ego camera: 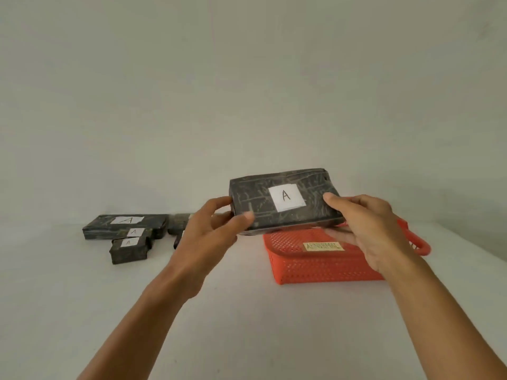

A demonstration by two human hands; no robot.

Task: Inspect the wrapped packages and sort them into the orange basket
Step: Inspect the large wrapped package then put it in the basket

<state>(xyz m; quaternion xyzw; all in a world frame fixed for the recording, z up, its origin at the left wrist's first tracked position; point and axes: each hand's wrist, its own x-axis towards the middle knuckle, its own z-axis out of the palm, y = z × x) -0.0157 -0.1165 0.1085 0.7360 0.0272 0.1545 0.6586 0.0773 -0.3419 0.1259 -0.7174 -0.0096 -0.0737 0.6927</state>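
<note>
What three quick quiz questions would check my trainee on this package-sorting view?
1. True or false: both hands grip the package held above the orange basket.
2. Which letter is on the held package's white label? A) A B) B C) C
3. On which side of the basket do the other packages lie on the table?

Key: 1 true: left hand and right hand grip its ends. 2 A. 3 Left.

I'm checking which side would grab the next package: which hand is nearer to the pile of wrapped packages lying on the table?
Left. The left hand grips the held package's left end, just right of the pile of wrapped packages. The right hand grips its other end, over the orange basket.
</note>
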